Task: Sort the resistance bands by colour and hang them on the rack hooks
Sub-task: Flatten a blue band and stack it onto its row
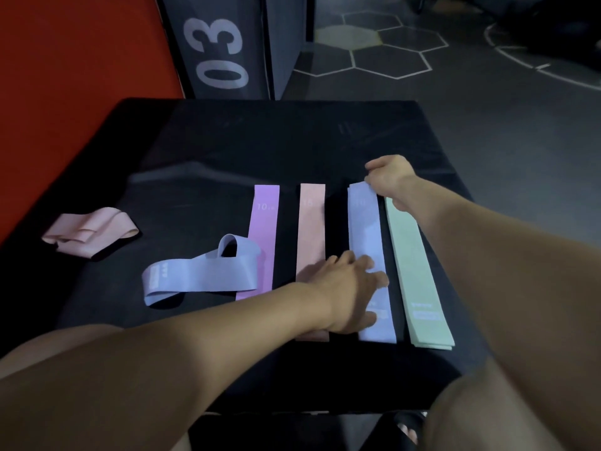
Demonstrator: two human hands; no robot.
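Observation:
Four flat bands lie side by side on a black box top (208,141): a purple band (264,229), a pink band (311,229), a lavender-blue band (366,232) and a mint green band (413,265). My right hand (388,179) pinches the far end of the lavender-blue band. My left hand (353,288) lies with spread fingers on that band's near half. A second lavender-blue band (195,275) lies looped and crumpled across the purple band's near end. A crumpled pink band (91,232) sits at the far left. No rack or hooks are in view.
A red padded block (65,76) and a dark box marked "03" (221,50) stand behind the box top. Grey floor with hexagon lines (390,53) stretches to the right. My knees and a sandalled foot (409,424) show at the bottom edge.

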